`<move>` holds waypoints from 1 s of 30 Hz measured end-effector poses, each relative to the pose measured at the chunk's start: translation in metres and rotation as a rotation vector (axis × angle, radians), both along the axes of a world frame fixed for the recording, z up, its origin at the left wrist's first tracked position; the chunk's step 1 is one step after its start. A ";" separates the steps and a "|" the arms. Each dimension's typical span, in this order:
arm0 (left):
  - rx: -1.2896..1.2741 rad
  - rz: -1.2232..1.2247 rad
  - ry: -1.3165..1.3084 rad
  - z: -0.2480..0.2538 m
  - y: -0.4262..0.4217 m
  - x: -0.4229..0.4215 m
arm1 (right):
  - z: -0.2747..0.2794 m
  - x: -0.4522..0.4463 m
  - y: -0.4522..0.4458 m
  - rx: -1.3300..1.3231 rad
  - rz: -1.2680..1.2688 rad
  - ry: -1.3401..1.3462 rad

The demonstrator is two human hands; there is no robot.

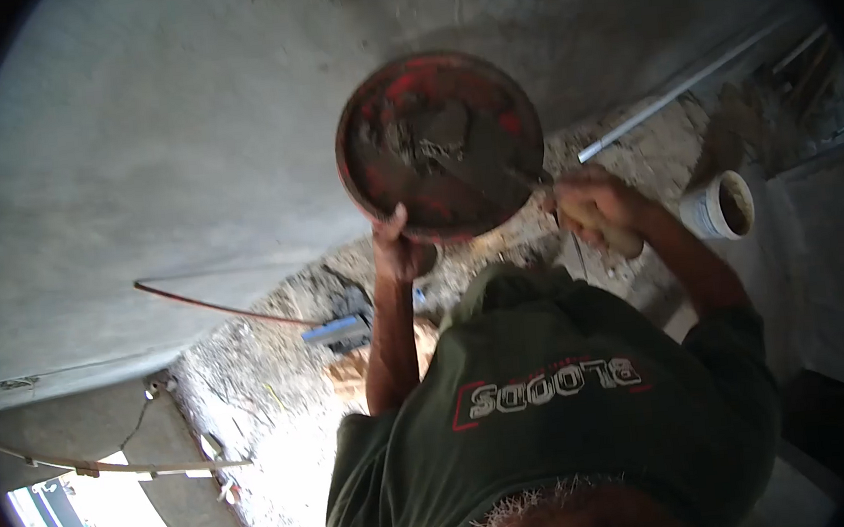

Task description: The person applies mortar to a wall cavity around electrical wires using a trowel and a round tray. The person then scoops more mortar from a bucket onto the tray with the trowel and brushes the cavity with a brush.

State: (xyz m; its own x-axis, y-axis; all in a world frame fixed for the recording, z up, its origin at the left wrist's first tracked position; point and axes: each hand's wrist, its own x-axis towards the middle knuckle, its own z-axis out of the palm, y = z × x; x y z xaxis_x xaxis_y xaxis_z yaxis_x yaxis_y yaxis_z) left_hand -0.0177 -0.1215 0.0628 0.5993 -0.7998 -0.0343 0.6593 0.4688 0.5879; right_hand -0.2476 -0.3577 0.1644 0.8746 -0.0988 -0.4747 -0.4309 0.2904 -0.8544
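Note:
My left hand (399, 250) grips the lower rim of a round, shallow red pan (361, 194), its thumb over the edge. Wet grey mortar (432, 147) covers much of the pan's inside, heaped near the middle. Closed around a pale wooden handle, my right hand (602, 198) holds a trowel (615, 235) at the pan's right side. The trowel's metal neck reaches over the rim, and its blade is hard to tell from the mortar.
A grey plastered wall (160, 136) stands ahead. To the right are a white bucket (704, 214) and a long pale bar (673, 96). A blue-grey flat tool (340, 333) and a thin brown rod (225, 308) lie left, above rubble-strewn ground (241, 380).

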 end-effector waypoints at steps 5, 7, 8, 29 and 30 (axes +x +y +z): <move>0.012 0.050 -0.082 0.012 0.002 -0.004 | -0.025 0.011 0.013 0.289 -0.236 -0.134; -0.002 0.053 -0.080 0.008 0.004 0.003 | -0.017 0.028 0.017 0.437 -0.294 -0.330; 0.004 0.039 -0.076 0.006 0.008 0.006 | -0.009 0.037 0.018 0.393 -0.351 -0.506; 0.030 0.341 -0.074 0.013 0.101 -0.023 | 0.125 0.155 -0.108 -1.542 -1.297 -1.063; 0.042 0.362 -0.070 0.010 0.103 -0.024 | 0.113 0.168 -0.109 -1.413 -0.939 -0.837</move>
State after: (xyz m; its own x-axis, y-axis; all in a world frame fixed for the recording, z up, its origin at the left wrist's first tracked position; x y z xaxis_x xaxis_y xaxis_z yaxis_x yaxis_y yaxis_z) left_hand -0.0417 -0.0183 0.0724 0.8452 -0.5343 -0.0111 0.4123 0.6388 0.6495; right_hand -0.0794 -0.4663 0.2778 0.2441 -0.4999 0.8310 0.0245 -0.8535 -0.5206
